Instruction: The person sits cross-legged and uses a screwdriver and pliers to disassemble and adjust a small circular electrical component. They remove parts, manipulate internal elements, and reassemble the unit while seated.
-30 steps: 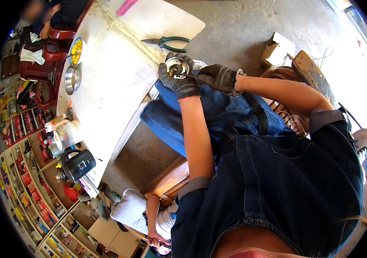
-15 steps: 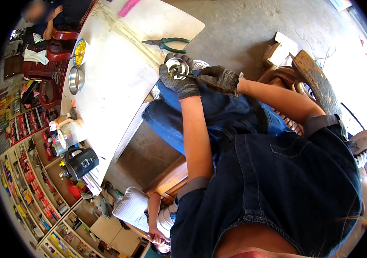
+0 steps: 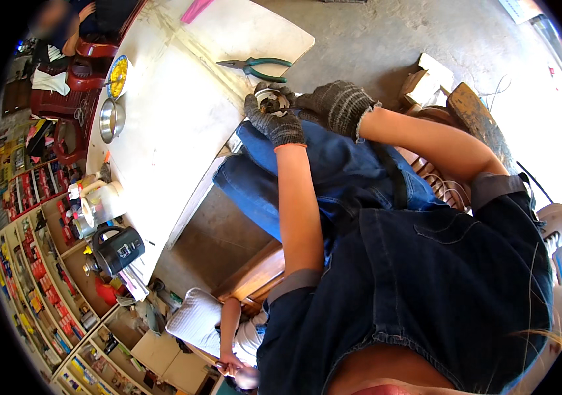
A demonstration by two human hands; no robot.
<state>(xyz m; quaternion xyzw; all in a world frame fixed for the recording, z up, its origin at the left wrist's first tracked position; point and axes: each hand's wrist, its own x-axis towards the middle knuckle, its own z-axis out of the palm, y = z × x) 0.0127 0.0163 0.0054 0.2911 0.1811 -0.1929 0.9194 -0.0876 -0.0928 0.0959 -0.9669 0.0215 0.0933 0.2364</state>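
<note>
My left hand (image 3: pixel 274 125), in a dark knit glove, is closed round a small round metal part (image 3: pixel 272 98) with a white rim and dark centre, held above my denim-clad legs. My right hand (image 3: pixel 341 108), gloved alike, is closed on a thin dark tool (image 3: pixel 293 109), whose end reaches the part; the tool is too small to identify. Just beyond them, green-handled pliers (image 3: pixel 256 69) lie on the white table (image 3: pixel 169 112).
A steel bowl (image 3: pixel 111 120), yellow-filled bowl (image 3: pixel 117 77) and black jug (image 3: pixel 117 251) line the table's left. Stocked shelves (image 3: pixel 37 276) stand left. Other people (image 3: pixel 231 329) sit below-left and top-left. A worn wooden piece (image 3: pixel 472 112) and cardboard (image 3: pixel 426 82) are at right.
My right hand has risen slightly and rolled over, showing more of the glove's back. My left hand still grips the metal part in about the same place.
</note>
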